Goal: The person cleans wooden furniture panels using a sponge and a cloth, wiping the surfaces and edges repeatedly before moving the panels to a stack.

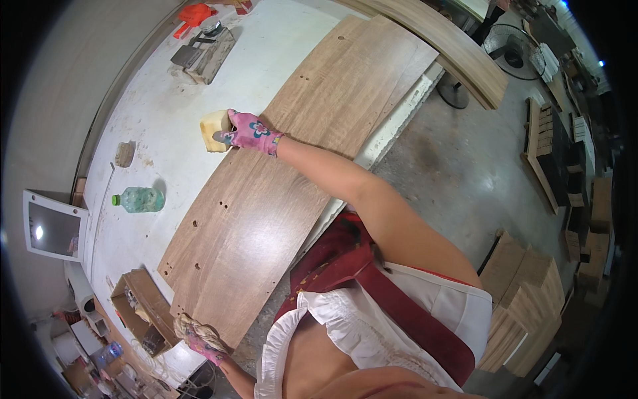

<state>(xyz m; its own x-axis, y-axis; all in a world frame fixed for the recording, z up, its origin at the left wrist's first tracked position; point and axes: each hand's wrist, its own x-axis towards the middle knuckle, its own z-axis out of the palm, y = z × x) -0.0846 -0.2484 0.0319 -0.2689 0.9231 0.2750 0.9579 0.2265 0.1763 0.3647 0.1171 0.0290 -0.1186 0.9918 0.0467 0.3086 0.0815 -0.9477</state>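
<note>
My right hand point(249, 132), in a pink flowered glove, is closed around a pale yellow sponge-like block point(214, 131) at the far edge of a long wood-grain panel point(249, 229). Several small holes run along the panel, which lies across the white worktable point(266, 40). My left hand point(207, 347), gloved alike, grips a bunched cream cloth point(194, 330) at the panel's lower left end. A second wood-grain panel point(399, 56) lies at the upper right end of the first one.
A clear bottle with a green cap point(141, 199) lies on the table, near a small brown block point(124, 154). A stone-like block with a metal plate point(211, 56) sits farther back. An open cardboard box point(143, 309) stands lower left; a fan point(512, 53) and stacked boards point(522, 292) are at right.
</note>
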